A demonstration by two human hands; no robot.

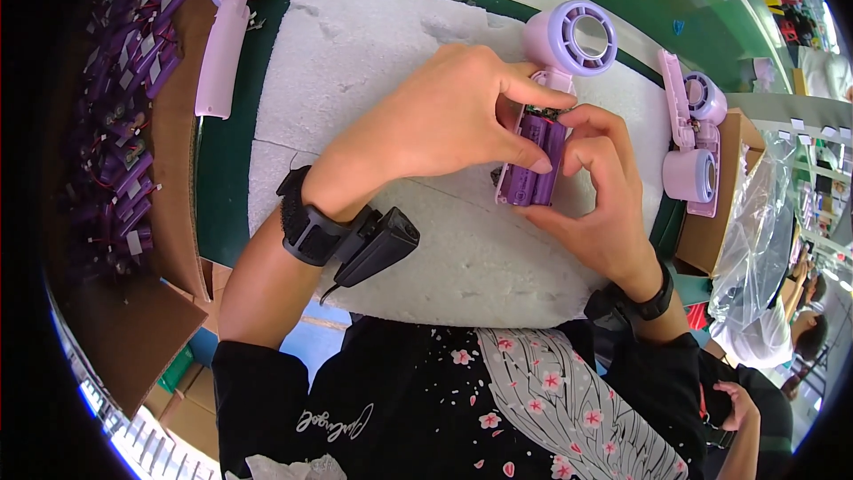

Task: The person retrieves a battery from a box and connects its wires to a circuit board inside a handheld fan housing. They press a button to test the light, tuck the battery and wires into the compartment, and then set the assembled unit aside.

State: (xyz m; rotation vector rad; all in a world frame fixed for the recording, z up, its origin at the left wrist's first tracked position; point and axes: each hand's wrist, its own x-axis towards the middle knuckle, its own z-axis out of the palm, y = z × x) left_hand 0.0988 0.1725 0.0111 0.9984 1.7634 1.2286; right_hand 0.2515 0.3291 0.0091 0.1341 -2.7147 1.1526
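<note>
A lilac handheld fan lies on a white foam board, its round head pointing away from me and its handle uncovered. Inside the handle sits a purple battery pack, with a small circuit board above it near the neck. My left hand reaches over from the left, thumb on the battery pack and index finger at the fan's neck. My right hand curls round the handle's right side, its thumb at the lower end and fingertips near the top of the pack.
At the left, a cardboard box holds many purple battery packs. Another lilac fan lies beside it on the green table. More fan parts rest at the right near an open carton. Another person's hand shows at lower right.
</note>
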